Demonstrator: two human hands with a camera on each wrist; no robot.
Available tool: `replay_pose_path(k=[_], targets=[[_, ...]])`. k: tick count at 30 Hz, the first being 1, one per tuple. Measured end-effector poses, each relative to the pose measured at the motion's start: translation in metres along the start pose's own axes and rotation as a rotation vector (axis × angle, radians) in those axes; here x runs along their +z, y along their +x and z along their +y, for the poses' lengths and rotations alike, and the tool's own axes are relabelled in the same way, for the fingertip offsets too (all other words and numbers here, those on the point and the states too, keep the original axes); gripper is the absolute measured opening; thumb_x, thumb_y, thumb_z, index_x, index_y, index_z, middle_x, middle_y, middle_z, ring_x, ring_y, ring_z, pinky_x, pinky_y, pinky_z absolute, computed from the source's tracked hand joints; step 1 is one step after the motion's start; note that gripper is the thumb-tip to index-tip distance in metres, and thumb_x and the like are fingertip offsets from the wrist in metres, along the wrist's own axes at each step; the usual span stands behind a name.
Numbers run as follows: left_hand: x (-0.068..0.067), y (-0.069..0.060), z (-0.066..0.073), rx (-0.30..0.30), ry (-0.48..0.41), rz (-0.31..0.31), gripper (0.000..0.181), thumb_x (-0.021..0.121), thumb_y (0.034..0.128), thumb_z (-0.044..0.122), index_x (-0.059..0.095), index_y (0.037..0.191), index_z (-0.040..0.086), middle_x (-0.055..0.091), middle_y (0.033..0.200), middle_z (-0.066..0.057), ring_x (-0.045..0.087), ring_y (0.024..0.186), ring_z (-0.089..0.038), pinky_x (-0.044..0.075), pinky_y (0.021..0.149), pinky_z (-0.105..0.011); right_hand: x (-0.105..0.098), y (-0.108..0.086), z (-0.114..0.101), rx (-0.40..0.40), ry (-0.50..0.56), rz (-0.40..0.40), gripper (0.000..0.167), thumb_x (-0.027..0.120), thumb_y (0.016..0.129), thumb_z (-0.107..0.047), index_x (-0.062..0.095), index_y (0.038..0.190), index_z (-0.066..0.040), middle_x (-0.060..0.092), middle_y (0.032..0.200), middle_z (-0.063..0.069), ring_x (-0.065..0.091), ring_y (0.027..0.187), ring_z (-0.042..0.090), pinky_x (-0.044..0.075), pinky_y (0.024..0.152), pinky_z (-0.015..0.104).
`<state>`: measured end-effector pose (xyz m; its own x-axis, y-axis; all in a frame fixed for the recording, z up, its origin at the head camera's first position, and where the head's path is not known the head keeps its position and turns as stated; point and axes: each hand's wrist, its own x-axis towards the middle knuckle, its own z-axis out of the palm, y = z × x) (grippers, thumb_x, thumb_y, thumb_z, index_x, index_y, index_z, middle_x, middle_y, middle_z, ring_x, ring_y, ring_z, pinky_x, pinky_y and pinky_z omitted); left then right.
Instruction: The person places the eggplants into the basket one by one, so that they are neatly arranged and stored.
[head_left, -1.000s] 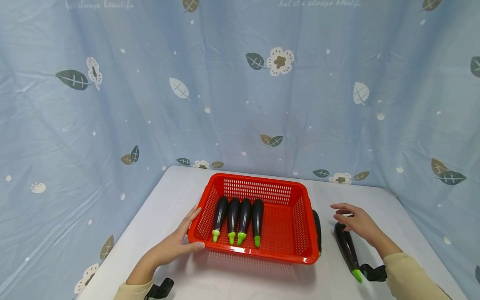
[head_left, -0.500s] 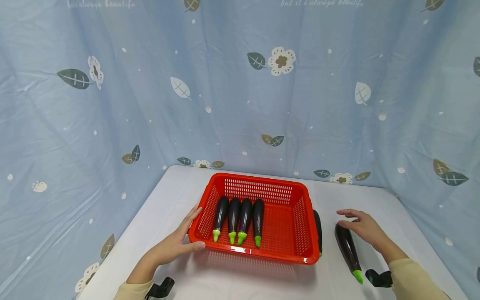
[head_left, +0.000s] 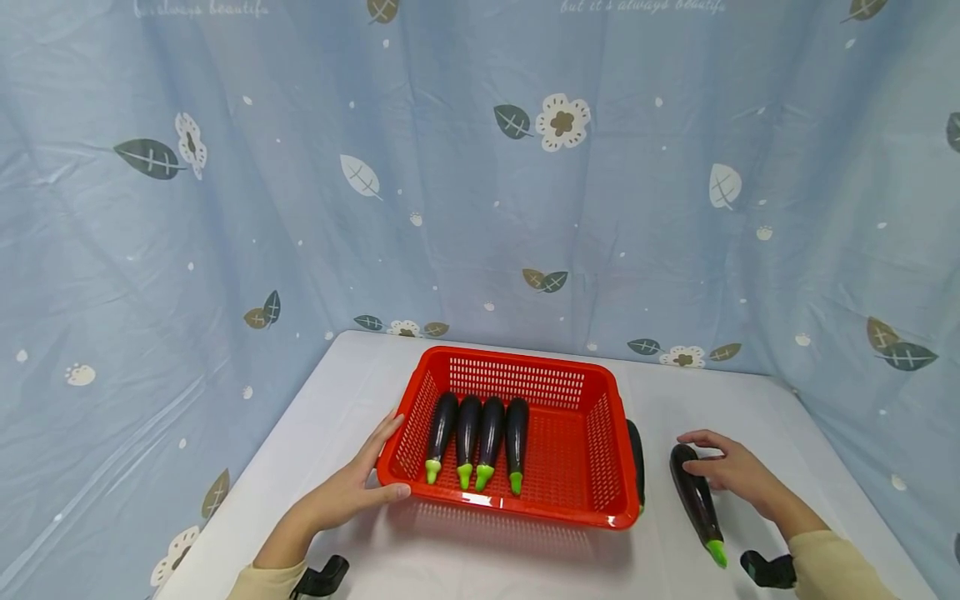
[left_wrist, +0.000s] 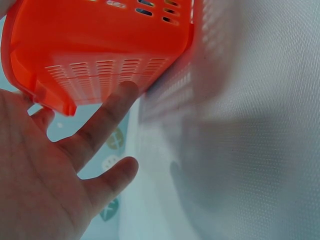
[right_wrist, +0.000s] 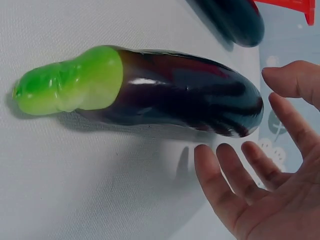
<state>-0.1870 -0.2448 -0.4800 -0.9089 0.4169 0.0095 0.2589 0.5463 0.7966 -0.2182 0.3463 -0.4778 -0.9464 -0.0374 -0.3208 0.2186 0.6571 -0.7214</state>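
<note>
A red perforated plastic basket (head_left: 555,450) rests on the white table. Several dark eggplants (head_left: 491,429) with green stem ends lie side by side in its left half. My left hand (head_left: 337,498) touches the basket's left corner, thumb at the front rim; the left wrist view has its fingers spread along the outer wall. To the basket's right, another eggplant (head_left: 695,500) lies on the table, stem end towards me. My right hand (head_left: 738,477) is at its rounded end. In the right wrist view, the relaxed fingers (right_wrist: 210,165) stand apart from that eggplant's skin.
One more eggplant (head_left: 636,462) lies close against the outside of the basket's right wall, partly hidden by it. A blue patterned curtain (head_left: 480,183) hangs behind and beside the white table (head_left: 420,567). A black strap device (head_left: 768,569) sits at my right wrist.
My right hand has shifted right and towards me, lowering from above the loose eggplant's rounded end to beside it. My left hand, the basket and the eggplants stay in place.
</note>
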Motion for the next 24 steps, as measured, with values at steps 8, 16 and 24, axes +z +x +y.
replay_pose_path(k=[8, 16, 24], targets=[[0.001, -0.001, -0.002, -0.014, -0.011, -0.003, 0.100, 0.074, 0.0905, 0.038, 0.008, 0.165, 0.030, -0.001, 0.171, -0.007, 0.014, 0.152, -0.047, 0.028, 0.105, -0.078, 0.003, 0.001, 0.002, 0.016, -0.009, -0.020, 0.056, 0.071, 0.094, -0.025, 0.051, 0.141, -0.001, 0.044, 0.142, 0.035, 0.060, 0.108, 0.036, 0.057, 0.081, 0.050], [0.001, 0.000, -0.001, -0.007, -0.010, -0.003, 0.099, 0.073, 0.0909, 0.039, 0.008, 0.165, 0.027, -0.001, 0.171, -0.007, 0.014, 0.152, -0.047, 0.027, 0.106, -0.077, 0.007, 0.001, 0.006, 0.004, 0.000, 0.009, 0.056, 0.070, 0.093, -0.020, 0.051, 0.142, -0.002, 0.049, 0.138, 0.031, 0.057, 0.103, 0.032, 0.053, 0.072, 0.038], [0.000, -0.001, 0.003, -0.014, -0.012, -0.003, 0.099, 0.073, 0.0910, 0.039, 0.008, 0.165, 0.025, -0.001, 0.171, -0.008, 0.015, 0.152, -0.047, 0.027, 0.107, -0.077, 0.007, 0.006, 0.011, -0.004, 0.000, 0.041, 0.058, 0.071, 0.095, -0.024, 0.050, 0.143, -0.001, 0.044, 0.141, 0.034, 0.055, 0.106, 0.035, 0.052, 0.070, 0.036]])
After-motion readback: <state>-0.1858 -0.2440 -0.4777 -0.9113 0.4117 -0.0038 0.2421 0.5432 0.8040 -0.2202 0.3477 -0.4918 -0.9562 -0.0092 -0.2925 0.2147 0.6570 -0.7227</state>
